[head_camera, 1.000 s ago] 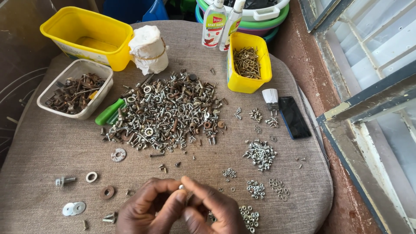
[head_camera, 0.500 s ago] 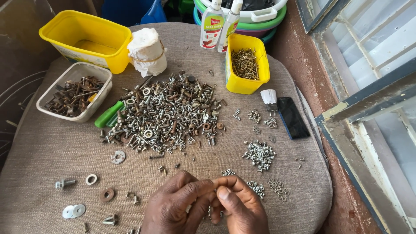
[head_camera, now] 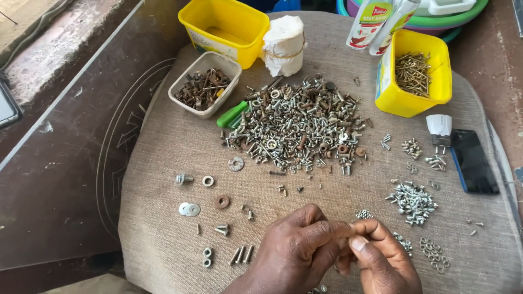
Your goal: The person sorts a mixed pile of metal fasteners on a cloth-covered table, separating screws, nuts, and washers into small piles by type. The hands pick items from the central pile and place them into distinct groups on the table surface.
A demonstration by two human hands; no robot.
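My left hand point(head_camera: 297, 253) and my right hand point(head_camera: 384, 264) meet at the near edge of a round table covered in burlap cloth point(head_camera: 163, 158). Their fingertips pinch one small metal fastener between them, and the fingers hide most of it. Just beyond the hands lies a big pile of mixed screws, nuts and washers point(head_camera: 297, 122). A small heap of tiny nuts point(head_camera: 363, 214) sits right by my fingertips. To the left lie a few bolts point(head_camera: 239, 254) and flat washers point(head_camera: 189, 208).
Sorted heaps of screws point(head_camera: 413, 201) and rings point(head_camera: 433, 253) lie at right, beside a dark phone point(head_camera: 473, 160). At the back stand a yellow tub of screws point(head_camera: 414, 73), an empty yellow tub point(head_camera: 223, 27), a beige tub of rusty parts point(head_camera: 204, 90), a white cloth roll point(head_camera: 283, 43) and a green handle point(head_camera: 231, 114).
My hands have shifted to the right along the near edge and stay pinched together. The view has swung left, showing more dark floor there.
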